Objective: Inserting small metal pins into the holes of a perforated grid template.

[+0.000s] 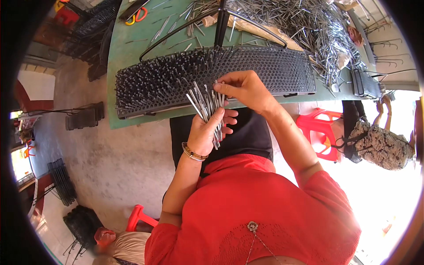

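Observation:
My left hand (pixel 204 132) is wrapped round a loose bundle of thin silvery metal rods (pixel 204 102), which fan out above the thumb and poke out below the fingers. At the bundle's upper end, my right hand (pixel 251 92) is closed in a pinch, thumb against forefinger, on the tip of one rod. Just beyond both hands lies a long black rack (pixel 274 66) with a honeycomb of holes. Many rods (pixel 152 84) stand in the holes of its left part, and its right part shows bare holes. A black frame (pixel 221 26) rises behind the rack.
The green table (pixel 145 44) carries a big heap of loose rods (pixel 304 26) on brown paper and orange-handled scissors (pixel 137 16). Another person (pixel 382 143) works at the right near a red stool (pixel 320 128). Black racks (pixel 86 115) stand at the left.

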Demonstrator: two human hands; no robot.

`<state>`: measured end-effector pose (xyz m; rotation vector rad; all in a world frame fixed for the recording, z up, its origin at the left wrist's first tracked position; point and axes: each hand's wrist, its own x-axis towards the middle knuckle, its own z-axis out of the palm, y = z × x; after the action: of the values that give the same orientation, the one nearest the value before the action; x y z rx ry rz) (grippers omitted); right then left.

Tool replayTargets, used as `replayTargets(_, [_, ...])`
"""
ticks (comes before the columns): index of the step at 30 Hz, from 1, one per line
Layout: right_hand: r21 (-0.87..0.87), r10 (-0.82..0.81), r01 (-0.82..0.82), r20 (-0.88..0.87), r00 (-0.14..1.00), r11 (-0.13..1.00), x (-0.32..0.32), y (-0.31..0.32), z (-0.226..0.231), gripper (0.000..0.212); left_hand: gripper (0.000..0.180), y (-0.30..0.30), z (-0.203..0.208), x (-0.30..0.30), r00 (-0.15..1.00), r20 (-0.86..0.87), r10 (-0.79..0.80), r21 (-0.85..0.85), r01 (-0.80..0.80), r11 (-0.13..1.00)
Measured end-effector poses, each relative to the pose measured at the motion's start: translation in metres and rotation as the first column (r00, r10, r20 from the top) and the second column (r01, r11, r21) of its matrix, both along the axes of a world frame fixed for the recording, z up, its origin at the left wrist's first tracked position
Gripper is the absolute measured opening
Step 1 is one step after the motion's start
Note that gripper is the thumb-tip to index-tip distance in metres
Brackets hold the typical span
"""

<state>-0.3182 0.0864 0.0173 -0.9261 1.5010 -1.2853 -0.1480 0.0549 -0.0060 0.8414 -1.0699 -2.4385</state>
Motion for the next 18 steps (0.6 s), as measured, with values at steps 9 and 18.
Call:
replayTargets(9, [0.015,-0.014,0.014,0.006,1.000,1.000,-0.008,-0.006,0.008,0.021,0.033,0.000,-0.010,0.006,0.999,0.002,0.034,0.075,-0.034,0.997])
replayTargets(18, [-0.366,-0.295,0.223,-0.153,0.943,0.903,-0.007,-0.045,0.009,0.022,0.029,0.000,-0.020,0.007,0.998,0.011,0.068,0.107,-0.069,0.992])
